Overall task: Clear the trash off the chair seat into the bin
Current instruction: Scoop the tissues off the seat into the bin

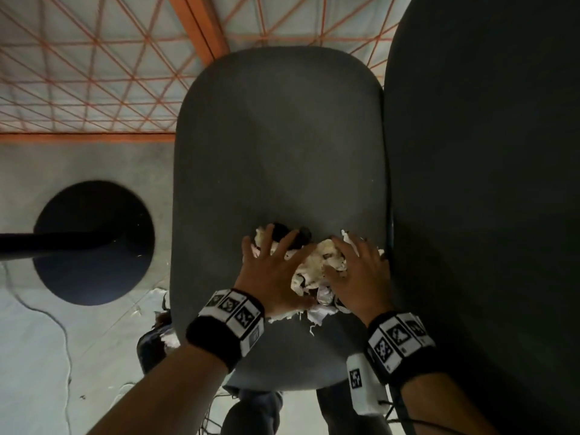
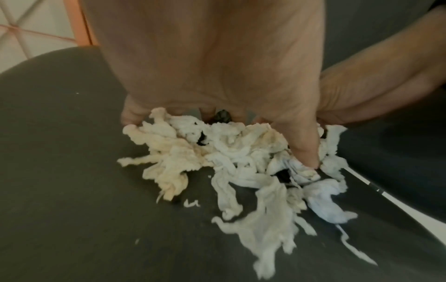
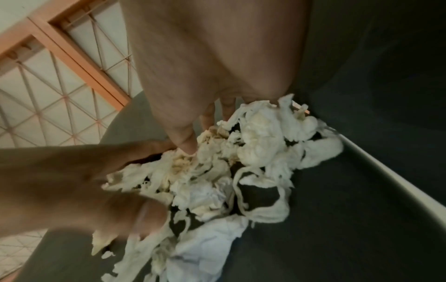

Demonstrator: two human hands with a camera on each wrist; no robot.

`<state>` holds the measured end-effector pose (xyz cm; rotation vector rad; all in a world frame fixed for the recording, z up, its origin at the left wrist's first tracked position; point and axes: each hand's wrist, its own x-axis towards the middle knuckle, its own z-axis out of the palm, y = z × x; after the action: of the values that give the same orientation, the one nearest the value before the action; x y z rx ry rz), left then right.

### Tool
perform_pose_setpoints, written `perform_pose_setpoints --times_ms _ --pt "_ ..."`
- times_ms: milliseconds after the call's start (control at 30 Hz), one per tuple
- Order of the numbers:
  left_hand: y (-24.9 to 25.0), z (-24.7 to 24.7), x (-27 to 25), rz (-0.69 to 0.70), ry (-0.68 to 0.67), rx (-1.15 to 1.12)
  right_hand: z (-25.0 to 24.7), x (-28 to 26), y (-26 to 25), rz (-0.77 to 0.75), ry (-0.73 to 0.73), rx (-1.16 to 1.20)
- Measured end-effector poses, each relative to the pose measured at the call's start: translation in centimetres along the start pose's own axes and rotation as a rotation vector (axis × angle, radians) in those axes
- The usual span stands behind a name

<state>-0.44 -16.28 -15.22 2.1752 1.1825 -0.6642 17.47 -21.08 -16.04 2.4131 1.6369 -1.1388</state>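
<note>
A heap of shredded white and cream tissue trash (image 1: 317, 266) with a few dark bits (image 1: 282, 231) lies on the dark grey chair seat (image 1: 276, 146), near its right rear edge. My left hand (image 1: 273, 268) lies on the heap's left side with fingers spread, and my right hand (image 1: 357, 271) covers its right side the same way. In the left wrist view the left hand (image 2: 217, 57) presses its thumb into the trash (image 2: 217, 164). In the right wrist view the right hand (image 3: 217, 57) does likewise on the trash (image 3: 246, 162). Loose strips trail toward me.
The chair's dark backrest (image 1: 486, 183) rises at the right, close to my right hand. A dark container-like thing with white scraps (image 1: 153, 343) shows under the seat's left front edge. A black round stand base (image 1: 94, 243) sits on the floor at left, and an orange lattice frame (image 1: 94, 73) lies beyond.
</note>
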Motion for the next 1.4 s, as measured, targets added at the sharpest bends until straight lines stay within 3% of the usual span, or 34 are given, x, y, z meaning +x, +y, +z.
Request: perform_pose_setpoints --times_ms 133,300,500,700,900,1133,1233,1400 --pt "-0.1 1.6 -2.1 -0.051 -0.123 -0.028 0.0 -1.3 0.4 0.05 -0.086 0.051" --pt "1.3 1.7 -1.9 -0.107 -0.022 -0.023 0.3 -2.9 -0.2 0.09 -0.216 0.016" --pt "3.9 1.3 -1.3 -0.14 0.011 -0.164 2.1 -4.5 -1.7 0.139 -0.025 -0.02" --pt "5.4 2.0 -1.0 -0.134 -0.045 -0.31 4.3 -4.7 -2.2 0.236 0.029 0.254" --pt "5.7 3.7 -1.5 -0.089 0.014 -0.409 4.0 -4.6 -1.6 0.175 0.056 0.425" --pt "5.3 2.0 -4.9 -0.109 0.193 -0.635 1.9 -5.7 -3.3 0.117 -0.07 0.71" --pt "3.7 -0.1 -8.1 -0.125 0.321 -0.701 0.4 -6.8 -6.8 0.004 -0.093 0.77" --pt "-0.6 -1.2 -16.7 -0.27 0.549 -0.864 0.7 -10.2 -14.5 -0.268 -0.254 0.803"
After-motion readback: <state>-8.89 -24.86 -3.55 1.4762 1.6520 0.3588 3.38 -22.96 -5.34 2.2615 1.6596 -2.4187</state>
